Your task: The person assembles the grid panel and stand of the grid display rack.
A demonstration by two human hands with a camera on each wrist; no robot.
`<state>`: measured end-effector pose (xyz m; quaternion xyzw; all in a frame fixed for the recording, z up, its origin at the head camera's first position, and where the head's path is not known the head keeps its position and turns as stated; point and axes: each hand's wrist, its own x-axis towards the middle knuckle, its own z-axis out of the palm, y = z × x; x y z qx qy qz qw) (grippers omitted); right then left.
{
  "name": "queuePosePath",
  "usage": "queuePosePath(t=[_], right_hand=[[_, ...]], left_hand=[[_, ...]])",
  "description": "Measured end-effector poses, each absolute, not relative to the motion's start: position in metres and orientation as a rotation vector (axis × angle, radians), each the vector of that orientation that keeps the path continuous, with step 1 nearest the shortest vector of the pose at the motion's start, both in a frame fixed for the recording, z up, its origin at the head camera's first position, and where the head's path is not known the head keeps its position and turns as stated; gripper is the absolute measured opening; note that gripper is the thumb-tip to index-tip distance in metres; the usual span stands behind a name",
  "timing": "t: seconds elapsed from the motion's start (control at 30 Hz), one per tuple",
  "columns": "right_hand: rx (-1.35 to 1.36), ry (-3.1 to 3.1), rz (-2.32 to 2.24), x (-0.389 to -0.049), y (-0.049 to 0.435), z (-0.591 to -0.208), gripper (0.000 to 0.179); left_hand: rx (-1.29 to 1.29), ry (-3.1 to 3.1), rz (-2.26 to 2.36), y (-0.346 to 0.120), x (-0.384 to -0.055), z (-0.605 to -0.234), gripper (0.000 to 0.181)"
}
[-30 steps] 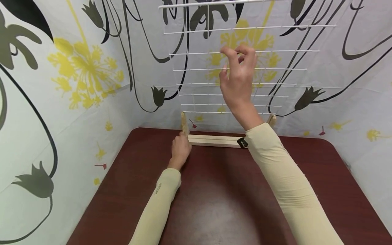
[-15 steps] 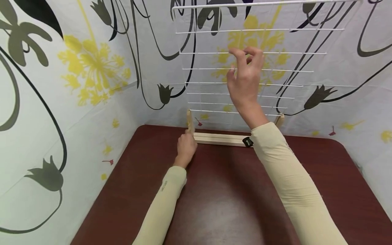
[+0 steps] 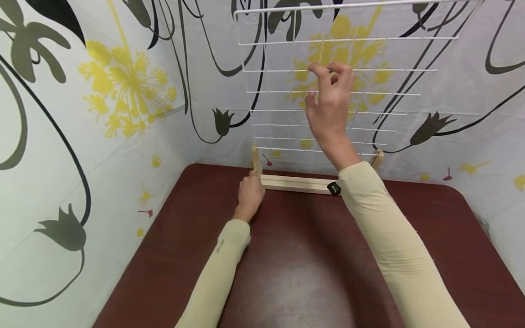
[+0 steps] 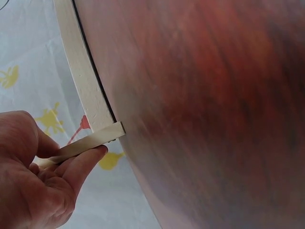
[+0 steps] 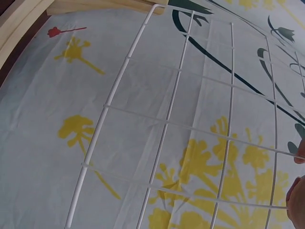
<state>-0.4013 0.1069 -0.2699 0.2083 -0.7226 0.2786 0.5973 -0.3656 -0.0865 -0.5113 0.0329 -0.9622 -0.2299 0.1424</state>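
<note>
A white wire grid (image 3: 283, 71) stands upright and leans toward me at its top, its lower edge near two short wooden uprights. My right hand (image 3: 329, 107) reaches up to the middle of the grid and pinches a wire. In the right wrist view only fingertips (image 5: 296, 200) show at the right edge, by the grid's wires. Low on the left, my left hand (image 3: 251, 193) grips the left wooden upright (image 3: 256, 158). The left wrist view has this wooden piece (image 4: 90, 142) between thumb and fingers, its end against a longer wooden bar (image 4: 86, 71).
A pale wooden base bar (image 3: 295, 183) lies along the far edge of the dark red table (image 3: 287, 255). The right upright (image 3: 377, 159) stands behind my right forearm. A flower-patterned sheet (image 3: 135, 182) hangs behind and at the sides. A black strap piece (image 3: 334, 188) sticks out from my right wrist.
The head view has shifted, so the scene sits farther right in the frame. Both hands keep their holds on the grid and the upright.
</note>
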Motion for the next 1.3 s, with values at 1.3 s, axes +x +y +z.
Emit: queuePosePath(t=[1.3], right_hand=[[0.559, -1.827, 0.600, -0.414, 0.122, -0.280, 0.053]], left_hand=[[-0.306, -1.571, -1.976, -0.073, -0.391, -0.284, 0.035]])
